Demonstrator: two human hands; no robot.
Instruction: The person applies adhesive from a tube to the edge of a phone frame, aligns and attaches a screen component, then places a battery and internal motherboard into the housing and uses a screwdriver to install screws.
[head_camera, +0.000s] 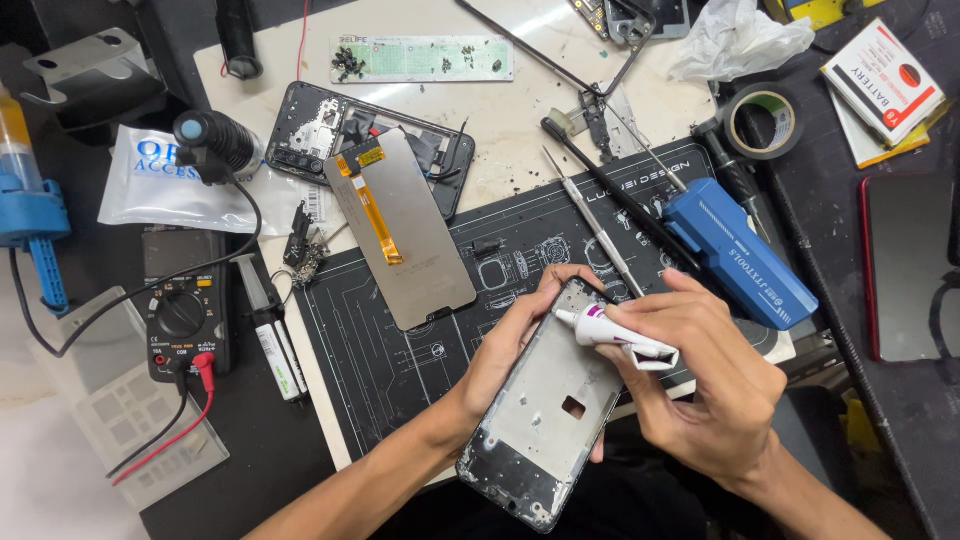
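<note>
Two bare forearms, left hand (520, 335) and right hand (700, 385) — no sleeves, gloves, rings or watch visible.

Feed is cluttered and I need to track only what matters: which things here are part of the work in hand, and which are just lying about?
In hand:
- left hand holding the phone frame
- right hand holding the glue tube, nozzle at the frame's top edge

Lying about:
- screen panel
- multimeter
- blue tool case
- tape roll
- tweezers

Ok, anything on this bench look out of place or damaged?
Nothing looks broken. Loose screws and small parts lie scattered off the black work mat, beside the detached screen. The left hand holds the phone frame; the right hand holds a glue tube.
</note>
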